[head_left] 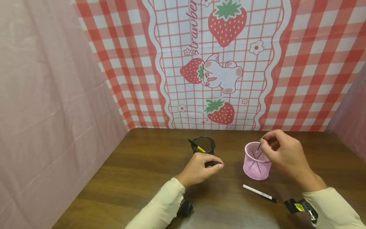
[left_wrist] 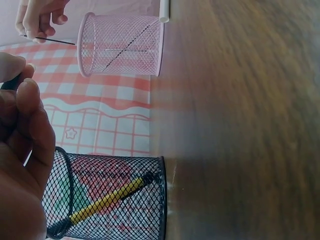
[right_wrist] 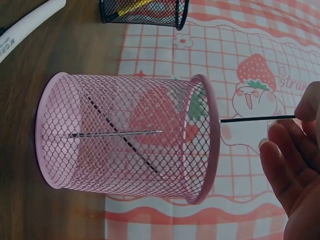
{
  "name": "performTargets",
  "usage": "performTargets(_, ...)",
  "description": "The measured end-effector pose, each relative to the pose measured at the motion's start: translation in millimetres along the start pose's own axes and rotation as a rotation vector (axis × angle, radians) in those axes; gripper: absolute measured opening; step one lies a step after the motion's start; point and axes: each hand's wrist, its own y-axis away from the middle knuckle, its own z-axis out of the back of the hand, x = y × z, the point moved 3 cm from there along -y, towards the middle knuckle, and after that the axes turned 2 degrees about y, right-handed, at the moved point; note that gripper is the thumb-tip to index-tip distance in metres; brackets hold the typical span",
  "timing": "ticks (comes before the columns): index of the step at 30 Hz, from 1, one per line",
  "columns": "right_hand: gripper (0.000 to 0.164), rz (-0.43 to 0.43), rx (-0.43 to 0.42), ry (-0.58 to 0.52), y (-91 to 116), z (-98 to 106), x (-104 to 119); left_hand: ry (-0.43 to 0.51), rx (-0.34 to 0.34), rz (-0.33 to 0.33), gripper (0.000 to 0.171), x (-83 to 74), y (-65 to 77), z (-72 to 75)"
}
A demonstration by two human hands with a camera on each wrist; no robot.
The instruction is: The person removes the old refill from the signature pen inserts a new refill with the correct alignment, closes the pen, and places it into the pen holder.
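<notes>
My right hand (head_left: 288, 152) pinches one end of a thin black stick (right_wrist: 257, 119) above the pink mesh pen cup (head_left: 257, 170). In the right wrist view, its lower end is right at the cup's rim. Inside that cup, thin dark sticks (right_wrist: 112, 134) lean across each other. My left hand (head_left: 200, 168) holds a slim black pen-like object (head_left: 212, 163) between thumb and fingers, mostly hidden by the hand. Just behind it stands a black mesh pen cup (head_left: 203, 140), partly covered by the hand, with a yellow-and-black pen (left_wrist: 107, 200) leaning in it.
A white marker (head_left: 258, 192) with a black end lies on the wooden table (head_left: 128, 168) in front of the pink cup. A checked strawberry cloth (head_left: 228, 70) hangs along the table's back edge, and a plain pink curtain (head_left: 57, 111) on the left.
</notes>
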Motion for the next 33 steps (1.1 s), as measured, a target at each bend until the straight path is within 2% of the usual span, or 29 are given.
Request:
performTargets(16,0.019,0.038,-0.011,0.013,-1.7,-0.3,2.0,-0.03,-0.002,-0.018,0.009,0.4,-0.7,-0.2)
performTargets(19,0.019,0.064,-0.024,0.005,-2.3,-0.8,4.3,-0.045,0.001,-0.022,0.009,1.0,0.0,-0.4)
performTargets(27,0.017,0.151,-0.06,0.0,-5.9,-3.8,10.5,-0.008,-0.003,-0.006,0.009,2.6,1.1,-0.8)
performTargets(33,0.016,0.162,-0.059,-0.019,-9.6,-3.8,18.7,-0.003,-0.01,-0.003,0.01,1.3,1.4,-0.8)
